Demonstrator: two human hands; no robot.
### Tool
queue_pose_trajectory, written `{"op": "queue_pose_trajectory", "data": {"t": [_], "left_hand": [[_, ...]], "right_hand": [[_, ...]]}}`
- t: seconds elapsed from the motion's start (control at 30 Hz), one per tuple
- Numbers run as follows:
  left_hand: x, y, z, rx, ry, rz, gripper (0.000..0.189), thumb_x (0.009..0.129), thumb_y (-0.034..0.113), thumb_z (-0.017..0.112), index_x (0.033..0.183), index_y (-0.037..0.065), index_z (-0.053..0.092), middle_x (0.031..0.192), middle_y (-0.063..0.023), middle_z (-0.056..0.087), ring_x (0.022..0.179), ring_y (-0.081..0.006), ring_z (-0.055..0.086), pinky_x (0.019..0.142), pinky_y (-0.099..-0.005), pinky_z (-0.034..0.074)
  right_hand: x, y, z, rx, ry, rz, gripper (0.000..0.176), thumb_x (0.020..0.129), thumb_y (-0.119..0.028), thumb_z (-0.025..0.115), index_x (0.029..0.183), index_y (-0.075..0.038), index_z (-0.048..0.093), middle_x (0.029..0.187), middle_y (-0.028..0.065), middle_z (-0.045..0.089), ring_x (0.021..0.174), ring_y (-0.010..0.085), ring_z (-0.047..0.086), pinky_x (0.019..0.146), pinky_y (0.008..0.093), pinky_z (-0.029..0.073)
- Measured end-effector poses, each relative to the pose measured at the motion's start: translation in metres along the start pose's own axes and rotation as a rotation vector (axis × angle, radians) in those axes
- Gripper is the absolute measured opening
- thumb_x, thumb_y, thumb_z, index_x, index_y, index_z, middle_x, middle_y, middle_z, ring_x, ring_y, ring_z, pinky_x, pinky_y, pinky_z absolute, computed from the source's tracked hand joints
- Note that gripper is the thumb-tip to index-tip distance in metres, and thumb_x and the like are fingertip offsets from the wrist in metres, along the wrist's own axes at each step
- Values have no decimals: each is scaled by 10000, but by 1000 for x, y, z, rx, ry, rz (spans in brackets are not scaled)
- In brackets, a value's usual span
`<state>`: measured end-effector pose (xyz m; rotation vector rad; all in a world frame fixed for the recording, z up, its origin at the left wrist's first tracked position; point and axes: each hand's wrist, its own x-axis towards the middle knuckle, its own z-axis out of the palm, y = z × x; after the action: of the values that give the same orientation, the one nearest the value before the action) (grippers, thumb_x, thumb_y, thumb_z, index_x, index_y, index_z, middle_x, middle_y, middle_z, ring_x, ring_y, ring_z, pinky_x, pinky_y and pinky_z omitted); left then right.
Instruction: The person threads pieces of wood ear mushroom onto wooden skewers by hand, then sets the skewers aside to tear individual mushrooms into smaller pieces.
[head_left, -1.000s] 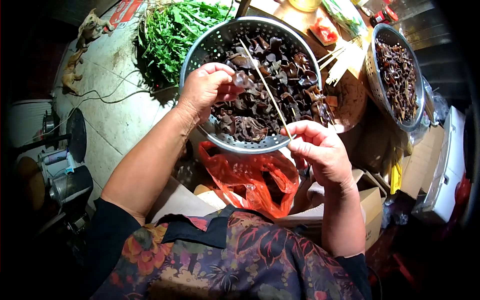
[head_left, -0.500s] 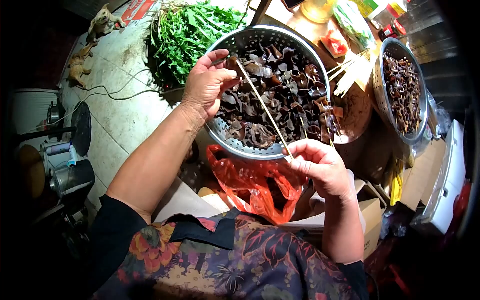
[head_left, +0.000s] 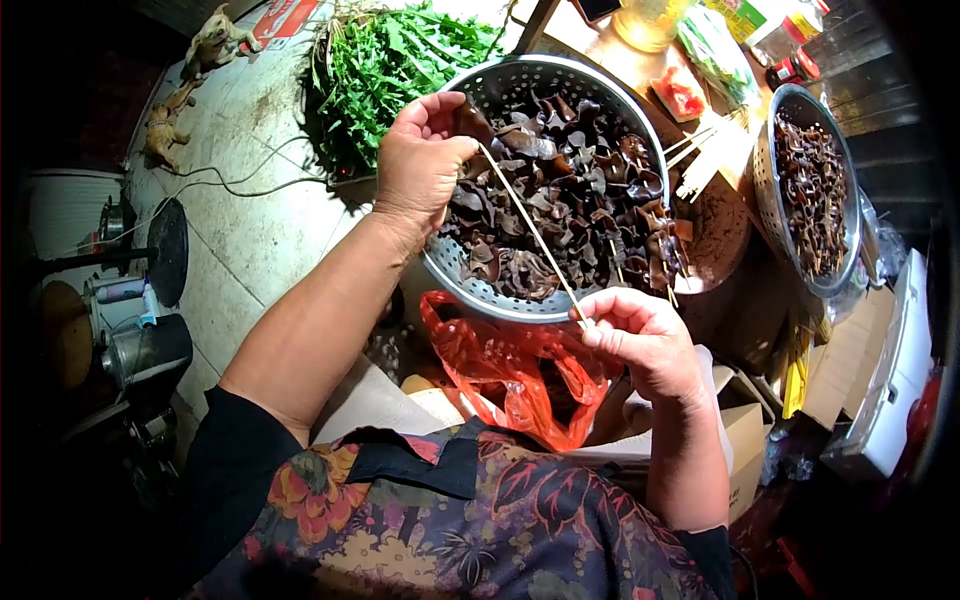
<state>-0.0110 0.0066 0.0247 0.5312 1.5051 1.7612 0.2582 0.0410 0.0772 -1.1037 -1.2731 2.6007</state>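
The left hand (head_left: 425,165) is at the upper centre of the frame, and its grip is closed on a dark fungus piece (head_left: 474,122) between thumb and fingers. The right hand (head_left: 645,335), to the right of centre and lower, pinches the lower end of a thin stick (head_left: 530,222). This stick is slanting from the right fingers up to the left thumb, where its upper end meets the fungus piece; I cannot tell whether it goes through.

Below the stick there is a metal colander (head_left: 455,270) in the upper centre, with many dark fungus pieces (head_left: 565,195) inside. At its right rim lies a loaded skewer (head_left: 663,250). A second colander (head_left: 765,175), in the upper right, contains more threaded fungus (head_left: 810,195). Between the two colanders lies a bundle of pale sticks (head_left: 708,165). Green leaves (head_left: 395,75) lie left of the first colander, and a red plastic bag (head_left: 520,375) is below it.
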Motion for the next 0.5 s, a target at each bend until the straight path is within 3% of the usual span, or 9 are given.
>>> {"op": "queue_pose_trajectory", "data": {"t": [0.13, 0.2, 0.27, 0.4, 0.47, 0.5], "left_hand": [[-8, 1, 7, 101, 8, 131, 384, 708, -133, 538, 1076, -24, 514, 933, -74, 618, 850, -129, 604, 768, -242, 511], [-11, -1, 8, 171, -64, 190, 405, 727, -141, 548, 1106, -4, 511, 982, -71, 600, 903, -145, 596, 847, -270, 489], [-11, -4, 11, 169, -50, 188, 422, 718, -149, 549, 1112, -2, 509, 983, -68, 599, 900, -144, 596, 837, -270, 492], [-7, 0, 9, -65, 7, -4, 374, 752, -114, 558, 1099, 21, 523, 970, -79, 610, 891, -158, 604, 799, -276, 507], [-7, 4, 8, -296, 39, -201, 300, 775, -79, 568, 1051, 34, 536, 957, -73, 607, 861, -168, 594, 746, -286, 521], [-6, 4, 7, -303, 58, -230, 243, 810, -48, 566, 1032, 47, 543, 937, -71, 604, 854, -184, 592, 727, -328, 527]], "right_hand": [[3, 8, -1, -4, 7, 12, 201, 820, -57, 651, 1010, -13, 604, 800, 6, 631, 638, 37, 546, 539, 161, 429], [4, 9, -1, 11, 8, 13, 191, 822, -54, 649, 1003, -15, 603, 799, 4, 629, 641, 37, 548, 538, 159, 430], [4, 9, -2, 13, -9, 17, 187, 822, -49, 647, 1000, -13, 602, 799, 4, 628, 640, 37, 548, 538, 158, 430], [6, 9, 2, 18, -4, -24, 174, 823, -28, 637, 990, 0, 598, 791, 0, 624, 658, 40, 551, 555, 164, 437], [6, 10, 2, -9, 10, -24, 168, 825, -21, 632, 989, -5, 598, 795, -2, 621, 672, 41, 552, 574, 170, 443], [7, 11, 2, -37, 25, -28, 164, 826, -13, 627, 987, -10, 598, 799, -4, 618, 686, 43, 553, 592, 176, 449]]}}
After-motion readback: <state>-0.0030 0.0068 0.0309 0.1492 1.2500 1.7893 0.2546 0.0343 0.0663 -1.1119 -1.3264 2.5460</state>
